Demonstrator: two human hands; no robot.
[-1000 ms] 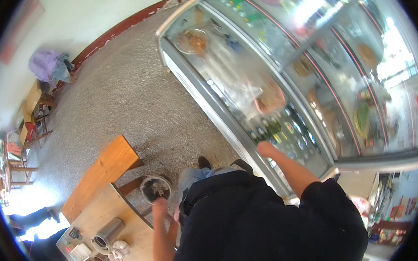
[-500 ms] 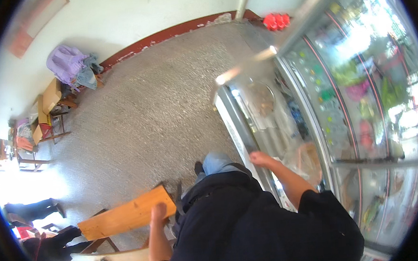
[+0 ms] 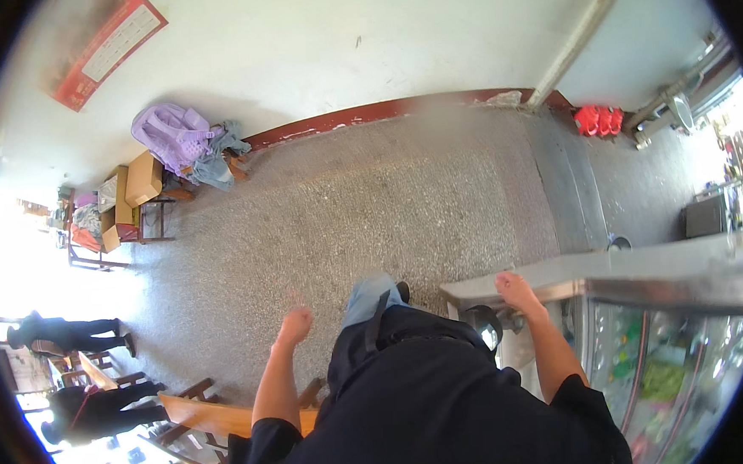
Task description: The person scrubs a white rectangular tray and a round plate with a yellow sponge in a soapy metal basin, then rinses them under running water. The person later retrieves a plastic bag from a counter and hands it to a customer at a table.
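Note:
Ahead of my body, my left hand [image 3: 295, 324] is held above the speckled floor [image 3: 361, 207], its fingers curled in and nothing seen in them. Its nearest furniture is an orange wooden bench [image 3: 221, 415] behind it at the lower left. My right hand [image 3: 516, 292] is closed in a loose fist, over or beside the near end of a metal-topped counter [image 3: 637, 268]; whether it touches the counter I cannot tell. Below that counter top is a glass-fronted display case [image 3: 653, 376] with green goods inside.
Along the wall stand a purple backpack [image 3: 174, 135] and cardboard boxes [image 3: 142, 180] on seats. Two people in dark clothes [image 3: 80, 335] are at the left. Red objects [image 3: 599, 121] lie by the far doorway, near a pipe [image 3: 581, 36].
My view has turned right and moved forward. The glass case has swung to the lower right, and the bench has slipped behind my left arm. Both hands stay curled.

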